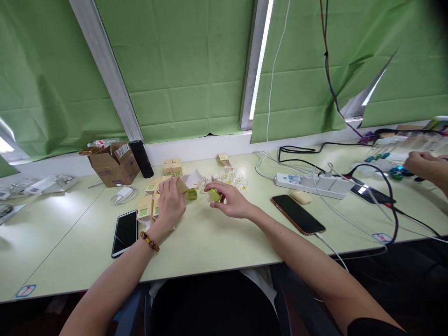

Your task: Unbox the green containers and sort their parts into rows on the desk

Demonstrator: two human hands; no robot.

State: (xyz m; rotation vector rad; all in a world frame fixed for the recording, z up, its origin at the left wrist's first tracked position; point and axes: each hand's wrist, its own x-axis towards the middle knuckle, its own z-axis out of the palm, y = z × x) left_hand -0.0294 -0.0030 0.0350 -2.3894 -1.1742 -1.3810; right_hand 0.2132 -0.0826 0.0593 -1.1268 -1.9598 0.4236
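Observation:
My right hand [233, 199] pinches a small green piece with a pale rim [213, 196] between thumb and fingers, just over the table. My left hand [171, 201] is closed on a small kraft paper box [181, 186], mostly hidden behind its fingers. White paper [192, 178] shows beside that box. Between my hands sits a small square olive-green container [192, 194]. Several small kraft boxes with green labels [144, 210] stand by my left hand, partly covered by it. Beyond my right hand are several small clear cups with yellow marks [230, 175].
At left lie a phone [125, 233], a white charger cable [124, 195], an open carton [114, 165] and a black cylinder [141, 158]. At right are another phone [297, 213], a power strip [315, 185] and trailing cables. Another person's hand [429, 165] shows at far right.

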